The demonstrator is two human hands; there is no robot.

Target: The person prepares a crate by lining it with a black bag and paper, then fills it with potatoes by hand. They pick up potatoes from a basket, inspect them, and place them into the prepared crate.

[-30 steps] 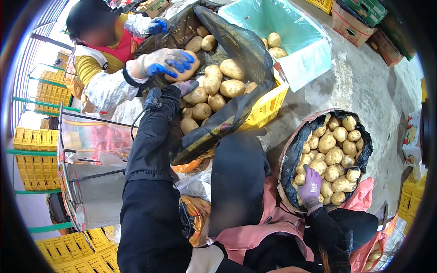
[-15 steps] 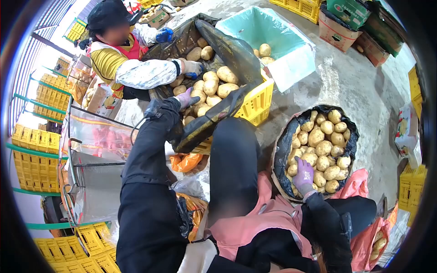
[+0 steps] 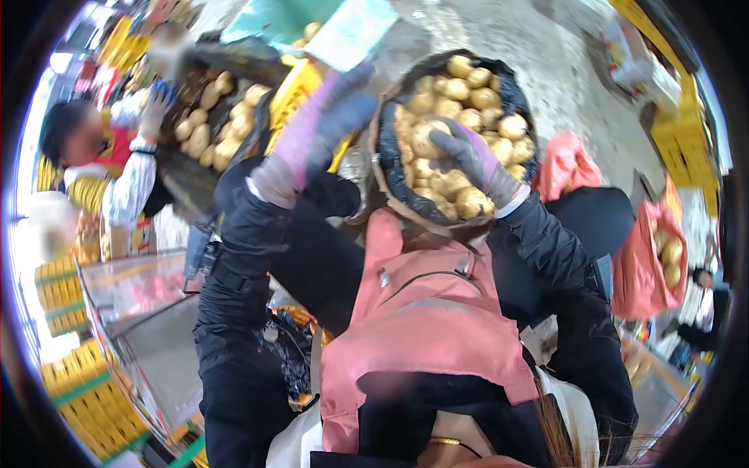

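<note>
My left hand [image 3: 324,129], in a purple and grey glove, is in the air between the yellow crate [image 3: 292,97] and the round potato container. Its fingers are stretched out and blurred by motion, with nothing seen in them. Over the container, whose black liner [image 3: 511,86] shows at the rim, my right hand [image 3: 474,156] in a similar glove is closed on a potato [image 3: 427,139]. Part of that potato is hidden by the thumb and fingers. Many loose potatoes [image 3: 476,201] fill the container around it. More potatoes [image 3: 234,129] lie in the crate's dark liner.
Across the crate, a co-worker [image 3: 101,156] reaches a gloved hand toward its liner. A box with a pale green liner [image 3: 277,23] holds a few potatoes at the top. Pink sacks [image 3: 647,257] stand at the right, and stacked yellow crates [image 3: 94,398] at lower left.
My view has swung to the right. My left hand has come out of the crate's potatoes and up toward the round container. My right hand now has a potato lifted in its grip.
</note>
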